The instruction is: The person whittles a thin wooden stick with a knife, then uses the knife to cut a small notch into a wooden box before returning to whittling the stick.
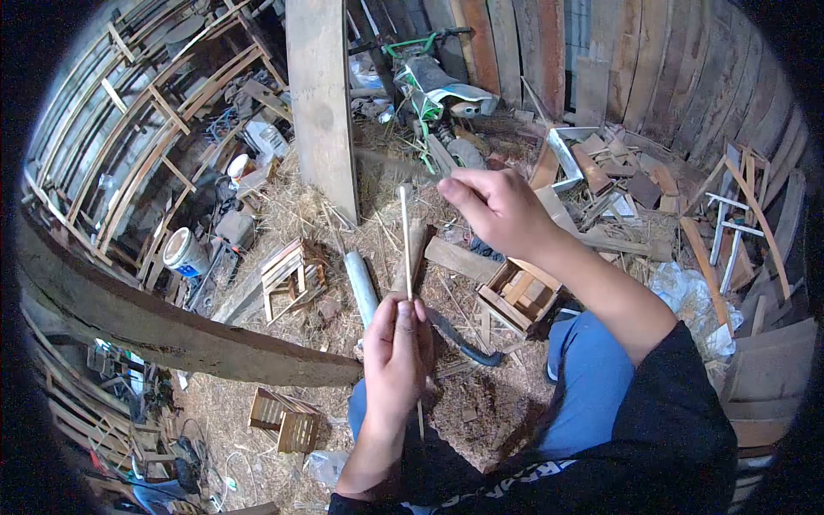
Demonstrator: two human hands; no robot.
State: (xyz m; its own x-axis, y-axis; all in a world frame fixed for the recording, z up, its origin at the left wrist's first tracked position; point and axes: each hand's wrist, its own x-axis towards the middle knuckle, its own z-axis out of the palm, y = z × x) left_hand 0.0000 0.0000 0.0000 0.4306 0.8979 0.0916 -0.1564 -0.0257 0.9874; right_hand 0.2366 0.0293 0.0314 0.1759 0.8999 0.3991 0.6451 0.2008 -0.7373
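My left hand is closed around a thin, pale wooden stick, thumb pressed along it. The stick stands nearly upright, its light tip above my fist and its lower end showing below. Up and to the right, my right hand is closed in a fist on what looks like a knife, whose grey blade points left and is smeared by motion. Its handle is hidden in the fist. The blade lies a little above the stick's tip, apart from it. Beneath the stick a thick wooden pole leans beside a pale grey pipe.
Small slatted wooden crates stand on the straw-covered floor, others at lower left. A heavy beam crosses the left side. An upright plank rises ahead, near a green-framed motorbike. Scrap wood lies right; a white bucket left.
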